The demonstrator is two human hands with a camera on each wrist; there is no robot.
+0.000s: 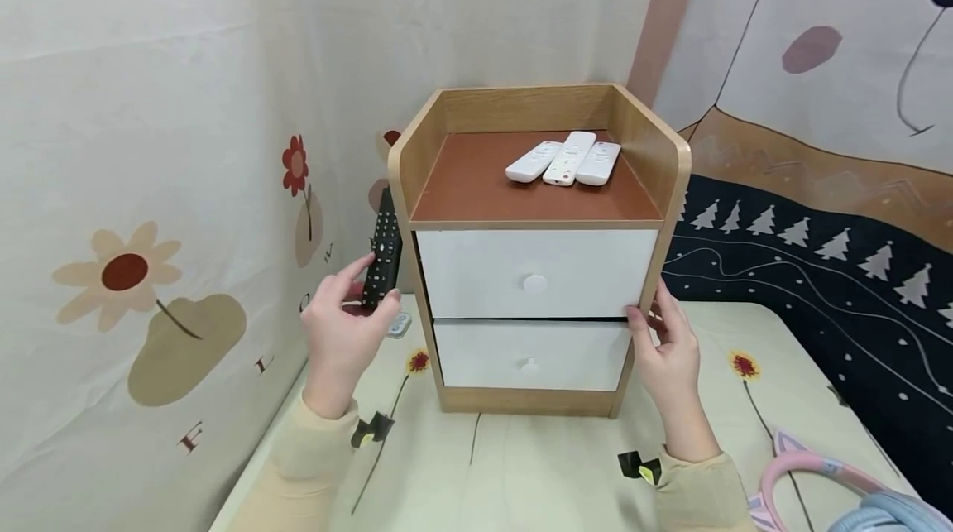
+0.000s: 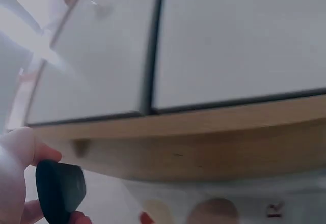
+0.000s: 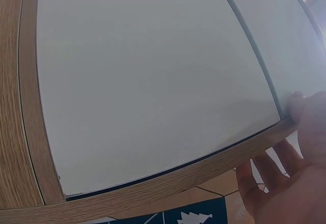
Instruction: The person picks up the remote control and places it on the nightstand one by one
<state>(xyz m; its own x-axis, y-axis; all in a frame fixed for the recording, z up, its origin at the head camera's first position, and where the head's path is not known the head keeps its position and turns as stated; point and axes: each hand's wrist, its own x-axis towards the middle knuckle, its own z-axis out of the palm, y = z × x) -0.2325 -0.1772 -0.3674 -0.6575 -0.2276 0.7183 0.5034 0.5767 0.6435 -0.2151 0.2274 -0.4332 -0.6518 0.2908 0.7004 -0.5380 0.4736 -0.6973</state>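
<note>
My left hand (image 1: 338,342) holds a black remote control (image 1: 383,255) upright beside the cabinet's left side, thumb and fingers on its edges. In the left wrist view, the remote (image 2: 60,191) shows end-on between thumb and fingers. The small wooden cabinet (image 1: 524,402) has two white drawers, both pushed in, each with a round knob. My right hand (image 1: 670,354) grips the cabinet's right edge, thumb on the front near the gap between drawers, fingers round the side. On the brown top lie three white remotes, left (image 1: 533,162), middle (image 1: 569,158) and right (image 1: 598,164), close together.
A small grey-and-white object (image 1: 399,325) lies on the table behind my left hand, partly hidden. A pink cat-ear headband (image 1: 815,464) and light blue fabric (image 1: 882,513) are at the front right. Printed cloth (image 1: 186,143) hangs at the left and back.
</note>
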